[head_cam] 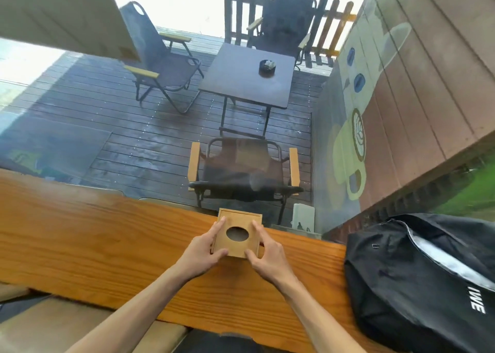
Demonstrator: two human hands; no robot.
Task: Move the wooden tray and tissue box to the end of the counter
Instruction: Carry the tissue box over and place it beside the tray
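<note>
A square wooden tissue box (238,224) with an oval hole in its top sits on the orange wooden counter (93,240), close to the counter's far edge by the window. My left hand (205,248) grips its left side, thumb on the near corner. My right hand (265,251) grips its right side the same way. No tissue shows in the hole. No wooden tray is in view.
A black bag (423,280) lies on the counter at the right, close to my right hand. A small white device (302,217) stands behind the counter's far edge. Through the window are a deck, a dark table (241,82) and folding chairs.
</note>
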